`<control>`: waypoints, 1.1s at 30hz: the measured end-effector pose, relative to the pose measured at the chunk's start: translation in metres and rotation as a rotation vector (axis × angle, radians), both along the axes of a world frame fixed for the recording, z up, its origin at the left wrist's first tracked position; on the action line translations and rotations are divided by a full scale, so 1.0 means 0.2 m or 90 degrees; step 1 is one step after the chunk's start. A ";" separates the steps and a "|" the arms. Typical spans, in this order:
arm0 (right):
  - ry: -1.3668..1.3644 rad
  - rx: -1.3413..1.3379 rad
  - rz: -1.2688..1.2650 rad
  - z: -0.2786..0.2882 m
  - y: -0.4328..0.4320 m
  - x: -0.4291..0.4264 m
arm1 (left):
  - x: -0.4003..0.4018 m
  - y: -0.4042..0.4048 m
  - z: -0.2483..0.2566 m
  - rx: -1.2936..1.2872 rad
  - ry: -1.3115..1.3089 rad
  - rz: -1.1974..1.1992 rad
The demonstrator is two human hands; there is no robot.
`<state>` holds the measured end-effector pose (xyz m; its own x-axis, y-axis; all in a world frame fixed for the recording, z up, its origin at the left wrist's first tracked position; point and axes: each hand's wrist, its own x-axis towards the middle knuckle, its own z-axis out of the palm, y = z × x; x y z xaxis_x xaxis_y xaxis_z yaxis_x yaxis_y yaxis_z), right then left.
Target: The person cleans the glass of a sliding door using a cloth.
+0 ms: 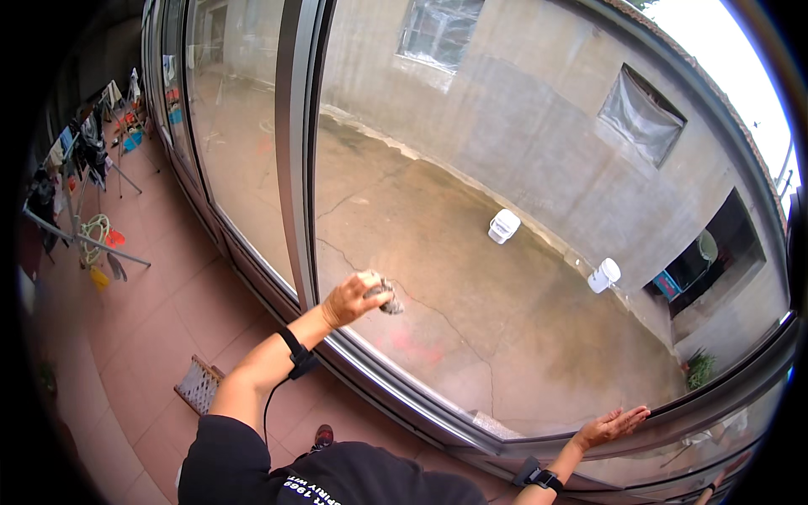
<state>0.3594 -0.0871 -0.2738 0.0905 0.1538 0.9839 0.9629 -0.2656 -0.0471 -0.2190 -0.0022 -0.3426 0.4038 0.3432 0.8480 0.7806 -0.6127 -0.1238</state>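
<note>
My left hand [353, 299] grips a crumpled grey wad [392, 304], perhaps a rag or scouring pad, at the large glass pane [429, 353]. Its fingers curl over the wad and hide part of it. My right hand [611, 429] lies with fingers extended along the dark frame [701, 404] at the pane's right end and holds nothing. A brown metal upright [299, 151] of the sliding window stands just left of my left hand. Below the glass runs the silver window track [391, 379]. Black straps with small devices circle both forearms.
A folding stool [197, 384] stands on the pink tile floor [208, 315] to the left. Farther off are drying racks [82, 237] with hanging clothes and a blue basin [132, 140]. Beyond the glass, two white buckets [504, 226] sit by a plastered wall [505, 120].
</note>
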 end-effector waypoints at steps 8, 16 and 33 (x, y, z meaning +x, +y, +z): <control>-0.021 -0.034 0.045 0.06 -0.11 0.01 | 0.07 0.14 1.20 0.246 -0.164 0.075; -0.030 0.061 0.013 0.13 -0.18 0.14 | 0.37 0.10 0.83 0.191 -0.197 0.010; 0.045 -0.040 0.119 0.05 -0.16 0.19 | 0.37 0.10 1.21 0.297 -0.122 0.084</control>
<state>0.3980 -0.1190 -0.2642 0.1228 0.2347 0.9643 0.9906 -0.0878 -0.1048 -0.1452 0.0177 -0.1000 0.2047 -0.0520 0.9774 0.8831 -0.4208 -0.2074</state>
